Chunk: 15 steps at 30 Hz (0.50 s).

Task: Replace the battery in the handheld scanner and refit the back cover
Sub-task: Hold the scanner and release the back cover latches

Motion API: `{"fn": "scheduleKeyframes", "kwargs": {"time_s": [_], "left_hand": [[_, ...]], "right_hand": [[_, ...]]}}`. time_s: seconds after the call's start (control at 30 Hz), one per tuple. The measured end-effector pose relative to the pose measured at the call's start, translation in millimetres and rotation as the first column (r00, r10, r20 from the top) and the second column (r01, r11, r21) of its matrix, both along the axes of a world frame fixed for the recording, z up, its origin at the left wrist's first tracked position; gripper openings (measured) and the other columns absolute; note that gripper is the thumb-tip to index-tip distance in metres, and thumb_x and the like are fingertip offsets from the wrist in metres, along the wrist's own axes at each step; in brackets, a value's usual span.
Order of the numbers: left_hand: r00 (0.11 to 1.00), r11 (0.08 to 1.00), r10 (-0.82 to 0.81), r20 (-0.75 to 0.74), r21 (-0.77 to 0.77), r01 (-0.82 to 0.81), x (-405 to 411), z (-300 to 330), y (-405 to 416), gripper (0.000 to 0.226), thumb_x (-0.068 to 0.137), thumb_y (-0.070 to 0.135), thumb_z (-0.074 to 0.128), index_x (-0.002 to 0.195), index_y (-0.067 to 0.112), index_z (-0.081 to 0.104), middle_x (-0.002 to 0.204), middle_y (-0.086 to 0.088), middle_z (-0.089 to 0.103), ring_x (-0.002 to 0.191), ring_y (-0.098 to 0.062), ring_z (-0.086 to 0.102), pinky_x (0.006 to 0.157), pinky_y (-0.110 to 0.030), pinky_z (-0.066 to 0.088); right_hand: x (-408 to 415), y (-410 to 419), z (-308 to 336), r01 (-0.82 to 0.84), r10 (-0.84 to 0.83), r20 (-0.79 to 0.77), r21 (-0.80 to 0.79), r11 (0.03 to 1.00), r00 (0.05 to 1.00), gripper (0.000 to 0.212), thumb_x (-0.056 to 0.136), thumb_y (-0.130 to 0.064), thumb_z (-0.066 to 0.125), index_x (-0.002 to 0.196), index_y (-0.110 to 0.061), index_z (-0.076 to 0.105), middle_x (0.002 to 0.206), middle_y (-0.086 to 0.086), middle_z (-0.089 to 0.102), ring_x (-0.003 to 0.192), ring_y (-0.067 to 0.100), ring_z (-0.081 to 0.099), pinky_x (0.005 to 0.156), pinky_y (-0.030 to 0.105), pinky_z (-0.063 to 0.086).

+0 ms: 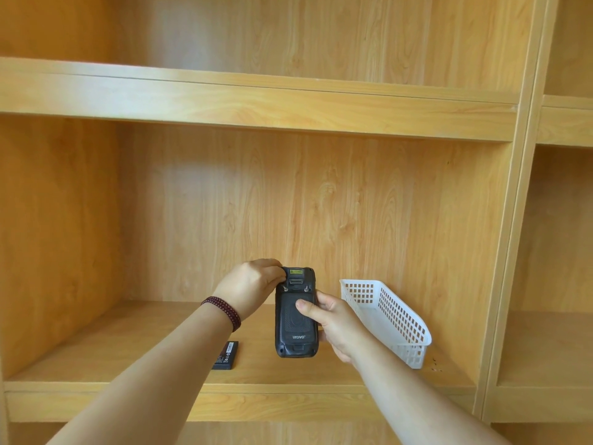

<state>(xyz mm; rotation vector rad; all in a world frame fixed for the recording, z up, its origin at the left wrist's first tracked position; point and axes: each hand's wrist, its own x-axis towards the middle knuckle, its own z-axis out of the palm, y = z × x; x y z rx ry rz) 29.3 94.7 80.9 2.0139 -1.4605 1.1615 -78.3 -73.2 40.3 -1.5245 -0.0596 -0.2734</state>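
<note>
A black handheld scanner (296,329) is held upright in front of the shelf, its back facing me with the back cover (293,319) fitted on it. My right hand (333,326) grips its right side, thumb pressed on the cover. My left hand (253,285) pinches the scanner's top left corner by a cover latch. A black battery (226,355) lies flat on the wooden shelf board (144,358), below my left forearm.
A white perforated plastic basket (390,319) stands on the shelf to the right of the scanner, nothing visible in it. A second shelf board (256,97) runs above. An upright panel (513,220) closes the compartment on the right.
</note>
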Motion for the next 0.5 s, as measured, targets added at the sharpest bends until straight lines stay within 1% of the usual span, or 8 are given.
{"fn": "scheduleKeyframes", "kwargs": {"time_s": [0.1,0.17,0.23,0.27,0.33,0.5], "left_hand": [[1.000,1.000,-0.005,-0.010,-0.003,0.005,-2.0,4.6,1.2,0.008,0.084,0.008,0.069,0.082,0.006,0.076,0.087,-0.005,0.075,0.072,-0.021,0.071,0.060,-0.034,0.061],[0.999,1.000,-0.024,-0.045,-0.016,0.024,-4.7,5.6,2.2,0.004,0.082,0.005,0.073,0.082,0.007,0.077,0.089,-0.004,0.076,0.075,-0.020,0.072,0.067,-0.031,0.061],[0.995,0.999,-0.031,-0.093,-0.028,0.028,-6.1,5.1,3.5,0.005,0.082,0.008,0.074,0.085,0.008,0.078,0.096,-0.005,0.076,0.081,-0.019,0.072,0.075,-0.027,0.059],[0.993,0.999,-0.030,-0.111,-0.029,0.027,-6.6,4.6,3.8,0.006,0.083,0.010,0.074,0.086,0.008,0.079,0.098,-0.006,0.076,0.083,-0.019,0.072,0.077,-0.025,0.058],[0.993,0.999,-0.033,-0.110,-0.020,0.031,-7.2,3.9,3.4,0.007,0.083,0.011,0.074,0.086,0.008,0.079,0.097,-0.006,0.076,0.082,-0.019,0.072,0.074,-0.026,0.058],[0.998,0.998,-0.034,-0.054,0.042,0.036,-2.5,2.5,1.4,0.006,0.084,0.009,0.072,0.083,0.009,0.077,0.089,-0.006,0.075,0.076,-0.021,0.071,0.063,-0.035,0.060]], "right_hand": [[-1.1,2.2,-1.7,0.008,-0.008,0.003,0.008,1.000,1.000,0.024,0.092,-0.018,0.065,0.115,-0.015,0.068,0.104,0.003,0.076,0.096,0.018,0.072,0.082,0.039,0.057],[-2.3,1.7,-1.0,0.010,-0.010,0.005,0.004,1.000,1.000,0.023,0.092,-0.018,0.065,0.115,-0.016,0.068,0.103,0.003,0.076,0.095,0.017,0.072,0.082,0.038,0.057],[-3.2,-0.4,0.2,0.012,-0.012,0.006,0.002,1.000,1.000,0.024,0.092,-0.017,0.066,0.116,-0.016,0.068,0.105,0.004,0.076,0.097,0.018,0.072,0.084,0.037,0.057],[-3.5,-1.4,0.6,0.012,-0.012,0.006,0.003,1.000,1.000,0.024,0.092,-0.017,0.066,0.116,-0.016,0.069,0.105,0.004,0.076,0.098,0.018,0.072,0.084,0.037,0.057],[-3.4,-2.5,0.6,0.013,-0.013,0.004,0.004,1.000,1.000,0.023,0.092,-0.017,0.066,0.115,-0.016,0.069,0.105,0.004,0.076,0.097,0.018,0.072,0.083,0.036,0.058],[-2.9,-1.7,-0.9,0.020,-0.020,-0.012,-0.005,1.000,1.000,0.025,0.092,-0.019,0.066,0.117,-0.016,0.068,0.109,0.006,0.075,0.099,0.020,0.072,0.079,0.034,0.058]]}}
